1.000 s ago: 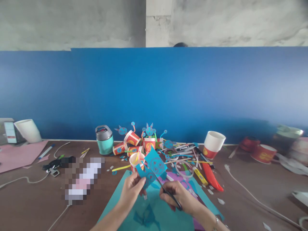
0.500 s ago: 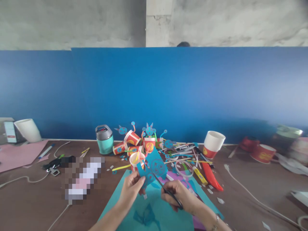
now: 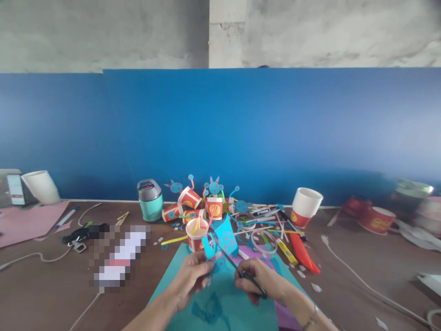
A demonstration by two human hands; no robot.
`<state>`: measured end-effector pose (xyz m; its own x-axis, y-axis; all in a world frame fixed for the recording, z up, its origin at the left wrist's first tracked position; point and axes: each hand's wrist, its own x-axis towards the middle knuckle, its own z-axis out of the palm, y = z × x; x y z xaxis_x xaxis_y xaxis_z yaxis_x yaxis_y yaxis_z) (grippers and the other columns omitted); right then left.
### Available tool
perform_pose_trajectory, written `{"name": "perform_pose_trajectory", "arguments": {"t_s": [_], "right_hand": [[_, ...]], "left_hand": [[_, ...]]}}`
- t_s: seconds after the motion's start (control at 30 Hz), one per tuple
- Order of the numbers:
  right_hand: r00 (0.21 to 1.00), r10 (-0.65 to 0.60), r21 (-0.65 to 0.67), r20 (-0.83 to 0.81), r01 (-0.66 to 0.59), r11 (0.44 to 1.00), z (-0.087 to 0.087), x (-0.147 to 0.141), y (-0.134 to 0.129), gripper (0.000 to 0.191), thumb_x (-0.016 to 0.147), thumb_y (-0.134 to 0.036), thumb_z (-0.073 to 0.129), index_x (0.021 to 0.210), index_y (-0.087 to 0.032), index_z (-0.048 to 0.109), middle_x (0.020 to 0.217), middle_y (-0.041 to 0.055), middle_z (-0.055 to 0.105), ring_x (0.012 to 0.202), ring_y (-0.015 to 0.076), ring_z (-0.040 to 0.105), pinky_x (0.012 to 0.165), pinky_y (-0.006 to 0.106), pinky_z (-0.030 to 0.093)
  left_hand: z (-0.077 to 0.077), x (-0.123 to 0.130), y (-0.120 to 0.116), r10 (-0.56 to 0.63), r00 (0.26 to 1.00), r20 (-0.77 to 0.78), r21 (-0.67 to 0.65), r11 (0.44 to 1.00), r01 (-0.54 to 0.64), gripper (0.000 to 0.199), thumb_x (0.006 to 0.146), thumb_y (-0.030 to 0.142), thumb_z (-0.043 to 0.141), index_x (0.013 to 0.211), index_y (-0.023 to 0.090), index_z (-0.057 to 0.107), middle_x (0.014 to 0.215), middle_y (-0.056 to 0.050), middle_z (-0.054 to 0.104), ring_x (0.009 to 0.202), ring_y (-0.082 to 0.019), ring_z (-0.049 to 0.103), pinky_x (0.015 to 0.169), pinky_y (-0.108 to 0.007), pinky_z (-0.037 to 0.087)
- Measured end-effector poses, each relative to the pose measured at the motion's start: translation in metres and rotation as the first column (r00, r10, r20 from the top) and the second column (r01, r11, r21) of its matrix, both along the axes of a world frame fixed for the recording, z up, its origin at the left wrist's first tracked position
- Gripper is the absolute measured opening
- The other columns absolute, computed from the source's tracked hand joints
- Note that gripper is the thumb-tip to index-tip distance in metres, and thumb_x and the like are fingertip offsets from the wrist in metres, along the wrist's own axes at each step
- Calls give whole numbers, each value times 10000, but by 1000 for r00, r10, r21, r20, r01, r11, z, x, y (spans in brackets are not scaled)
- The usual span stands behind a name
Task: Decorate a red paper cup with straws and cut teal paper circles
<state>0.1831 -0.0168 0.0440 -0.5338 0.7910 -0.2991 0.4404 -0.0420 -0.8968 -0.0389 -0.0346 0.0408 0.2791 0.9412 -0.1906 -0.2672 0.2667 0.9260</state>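
Note:
Between thumb and fingers my left hand pinches a blue paper piece with drawn circles and a notched edge. My right hand is closed on the handles of black scissors, whose blades reach up and left to the paper. Both hands are over a teal sheet with dark blue scraps on it. Just behind the paper stands a red-and-white paper cup with straws in it.
Behind lie decorated red cups, a teal flask, pens and a tape roll. Rightward are a glue stick, a red object and stacked cups. Pink paper lies far left.
The blue paper has turned and shifted slightly right, with its top corner now pointing up. My right hand and the scissors have moved a little to the right.

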Motion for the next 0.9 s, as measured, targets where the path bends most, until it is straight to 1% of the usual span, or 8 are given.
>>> {"name": "perform_pose_trajectory", "arguments": {"t_s": [0.13, 0.23, 0.3, 0.4, 0.53, 0.63, 0.73, 0.9], "right_hand": [[998, 64, -71, -7, -64, 995, 1, 10, 2, 206, 781, -345, 602, 672, -175, 561, 380, -81, 523, 292, 57, 422, 319, 153, 253], [995, 101, -136, -6, -101, 986, 3, 17, 2, 273, 798, -355, 612, 601, -179, 543, 380, -76, 527, 273, 50, 393, 300, 152, 243], [990, 140, -185, -31, -143, 972, 5, 22, 2, 259, 780, -359, 636, 616, -171, 566, 404, -66, 555, 278, 48, 403, 302, 152, 249], [978, 182, -219, -104, -201, 955, 8, 27, 2, 265, 748, -405, 680, 703, -156, 604, 486, -42, 618, 318, 51, 456, 325, 149, 282], [959, 228, -230, -169, -263, 937, 12, 28, 2, 383, 706, -489, 729, 842, -153, 605, 607, -13, 674, 419, 65, 542, 373, 140, 322], [959, 245, -207, -143, -271, 940, 15, 21, -3, 371, 699, -474, 739, 837, -169, 579, 640, -10, 680, 456, 70, 544, 396, 142, 348], [980, 184, -117, -70, -192, 974, 17, 8, -9, 252, 742, -373, 704, 821, -171, 577, 607, -28, 651, 433, 56, 488, 396, 141, 342], [989, 149, -52, -22, -150, 987, 9, -6, -12, 181, 750, -294, 681, 821, -151, 595, 556, -36, 607, 438, 70, 501, 383, 145, 337]], "left_hand": [[0, -2, -3, -120, 991, 67, -123, 984, 127, 481, 494, 370, 900, 836, 134, 659, 630, -12, 669, 421, -67, 550, 387, -169, 281], [0, -2, -5, -241, 968, 68, -163, 955, 249, 508, 478, 373, 902, 843, 123, 652, 623, -34, 691, 417, -86, 576, 377, -172, 300], [1, 0, -6, -190, 980, 60, -135, 971, 196, 510, 489, 386, 900, 839, 139, 623, 616, -23, 693, 435, -94, 595, 392, -169, 327], [3, 4, -4, 10, 1000, 24, -33, 999, -9, 507, 521, 440, 882, 808, 175, 558, 629, -8, 703, 494, -115, 635, 428, -172, 373], [2, 6, -1, 197, 979, -58, 54, 979, -194, 508, 555, 532, 829, 758, 197, 505, 628, -2, 705, 474, -123, 625, 410, -188, 389], [0, 8, -1, 206, 973, -107, 78, 977, -199, 502, 565, 552, 803, 758, 201, 500, 614, 1, 696, 461, -135, 625, 398, -201, 399], [-4, 10, -2, 168, 975, -144, 90, 984, -156, 458, 594, 517, 788, 774, 195, 518, 605, 10, 676, 474, -147, 639, 405, -208, 407], [-10, 13, -3, 141, 977, -159, 95, 987, -127, 384, 623, 458, 775, 773, 195, 539, 525, 61, 574, 482, -169, 649, 406, -216, 407]]}}
